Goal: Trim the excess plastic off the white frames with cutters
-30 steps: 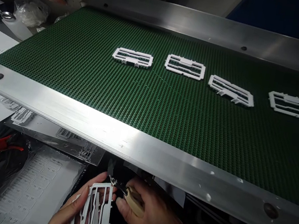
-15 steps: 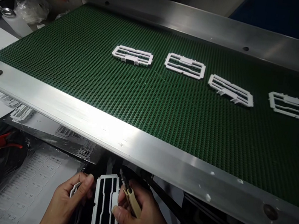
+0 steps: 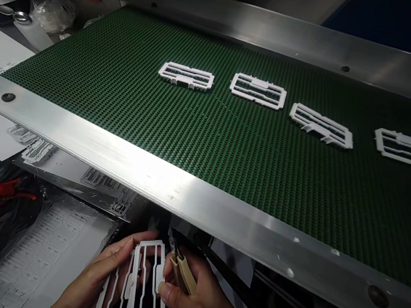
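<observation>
My right hand (image 3: pixel 201 292) is closed around nippers (image 3: pixel 184 275) with pale yellow handles, their dark jaws pointing up and away. The thumb and fingers of that hand also pinch the edge of a white plastic frame (image 3: pixel 159 274) with long slots. A second, similar white plastic frame (image 3: pixel 128 287) leans in my left hand (image 3: pixel 89 282), partly behind the first, its lower end cut off by the picture edge. The left thumb lies along its upper part, and fingers show behind both frames. Whether the two frames touch I cannot tell.
Beyond my hands runs a green textured belt (image 3: pixel 208 138) between metal rails (image 3: pixel 130 154). Several white frames lie on it, including one at left (image 3: pixel 184 80) and one at far right (image 3: pixel 408 140). Lower left are a red-handled tool (image 3: pixel 2 191), black plastic and a printed sheet (image 3: pixel 43 248).
The frame in my left hand has turned and come alongside the one in my right. My left hand has opened out behind them. The view has shifted slightly.
</observation>
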`<state>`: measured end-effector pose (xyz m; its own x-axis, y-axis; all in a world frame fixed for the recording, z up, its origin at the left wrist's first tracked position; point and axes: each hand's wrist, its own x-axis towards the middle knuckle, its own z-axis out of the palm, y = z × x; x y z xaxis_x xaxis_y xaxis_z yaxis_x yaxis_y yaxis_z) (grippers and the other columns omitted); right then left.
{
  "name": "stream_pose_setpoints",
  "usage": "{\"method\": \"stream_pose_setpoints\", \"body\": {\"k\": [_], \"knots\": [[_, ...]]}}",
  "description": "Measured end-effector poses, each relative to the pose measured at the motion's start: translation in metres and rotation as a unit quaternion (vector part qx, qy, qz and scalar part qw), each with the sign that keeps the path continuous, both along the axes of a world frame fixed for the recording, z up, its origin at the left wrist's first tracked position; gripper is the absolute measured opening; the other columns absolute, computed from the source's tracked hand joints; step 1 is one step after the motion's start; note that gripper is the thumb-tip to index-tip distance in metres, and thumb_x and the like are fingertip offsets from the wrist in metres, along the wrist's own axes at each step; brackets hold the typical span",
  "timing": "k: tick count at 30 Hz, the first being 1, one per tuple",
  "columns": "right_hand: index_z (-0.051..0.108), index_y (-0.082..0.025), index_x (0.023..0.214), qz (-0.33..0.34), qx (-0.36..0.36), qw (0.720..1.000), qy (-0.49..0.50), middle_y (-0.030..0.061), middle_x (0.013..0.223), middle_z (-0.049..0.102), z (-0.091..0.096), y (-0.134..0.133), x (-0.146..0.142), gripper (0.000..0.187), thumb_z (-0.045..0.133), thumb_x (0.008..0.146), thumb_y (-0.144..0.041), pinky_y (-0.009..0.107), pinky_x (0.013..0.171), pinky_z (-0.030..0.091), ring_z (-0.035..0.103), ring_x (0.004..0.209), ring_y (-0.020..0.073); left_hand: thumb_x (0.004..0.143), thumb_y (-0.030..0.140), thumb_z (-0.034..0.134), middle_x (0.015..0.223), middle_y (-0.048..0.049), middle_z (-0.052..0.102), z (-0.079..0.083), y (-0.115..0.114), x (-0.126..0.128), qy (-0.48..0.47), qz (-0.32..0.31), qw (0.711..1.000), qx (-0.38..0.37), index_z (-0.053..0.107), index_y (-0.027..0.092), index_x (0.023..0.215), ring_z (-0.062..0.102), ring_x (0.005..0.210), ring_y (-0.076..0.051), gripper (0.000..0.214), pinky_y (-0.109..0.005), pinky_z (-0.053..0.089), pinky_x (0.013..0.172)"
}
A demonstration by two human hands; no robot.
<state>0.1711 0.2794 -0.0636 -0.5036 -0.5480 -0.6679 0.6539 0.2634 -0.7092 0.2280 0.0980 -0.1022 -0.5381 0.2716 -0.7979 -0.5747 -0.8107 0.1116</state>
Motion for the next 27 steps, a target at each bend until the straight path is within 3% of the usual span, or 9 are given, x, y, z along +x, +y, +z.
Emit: {"method": "stream_pose_setpoints", "body": {"k": [5, 11, 21, 27], "knots": [[0.046, -0.02, 0.086, 0.004, 0.0, 1.0, 0.014, -0.0024, 0.076, 0.047, 0.001, 0.001, 0.002, 0.016, 0.06, 0.078, -0.025, 0.03, 0.072, 0.041, 0.046, 0.072, 0.0142, 0.081, 0.022, 0.067, 0.088, -0.0105, 0.076, -0.003, 0.006, 0.001, -0.002, 0.013, 1.0, 0.024, 0.072, 0.017, 0.103, 0.072, 0.077, -0.023, 0.023, -0.031, 0.058, 0.073], [0.048, -0.021, 0.088, 0.025, 0.013, 0.999, 0.03, 0.0004, 0.087, 0.059, 0.005, 0.001, 0.005, 0.014, 0.057, 0.079, -0.024, 0.026, 0.069, 0.043, 0.051, 0.074, 0.0139, 0.08, 0.018, 0.068, 0.092, -0.0117, 0.076, -0.006, 0.004, 0.004, -0.009, 0.018, 1.0, 0.015, 0.072, 0.016, 0.103, 0.073, 0.079, -0.025, 0.023, -0.032, 0.059, 0.074], [0.05, -0.02, 0.082, 0.008, 0.033, 0.998, 0.053, 0.0016, 0.087, 0.066, 0.021, -0.007, 0.001, 0.011, 0.058, 0.074, -0.023, 0.025, 0.068, 0.045, 0.056, 0.074, 0.0148, 0.083, 0.018, 0.064, 0.081, -0.0115, 0.077, -0.005, 0.005, 0.006, 0.001, 0.034, 0.998, 0.046, 0.072, 0.015, 0.103, 0.071, 0.065, -0.02, 0.022, -0.028, 0.058, 0.064], [0.049, -0.021, 0.084, 0.015, 0.022, 0.999, 0.045, 0.002, 0.09, 0.066, 0.015, -0.006, 0.001, 0.012, 0.058, 0.076, -0.022, 0.025, 0.068, 0.044, 0.057, 0.075, 0.0151, 0.084, 0.019, 0.063, 0.085, -0.0115, 0.076, -0.006, 0.004, 0.007, -0.001, 0.031, 0.999, 0.04, 0.072, 0.016, 0.103, 0.071, 0.073, -0.023, 0.021, -0.03, 0.058, 0.069]]}}
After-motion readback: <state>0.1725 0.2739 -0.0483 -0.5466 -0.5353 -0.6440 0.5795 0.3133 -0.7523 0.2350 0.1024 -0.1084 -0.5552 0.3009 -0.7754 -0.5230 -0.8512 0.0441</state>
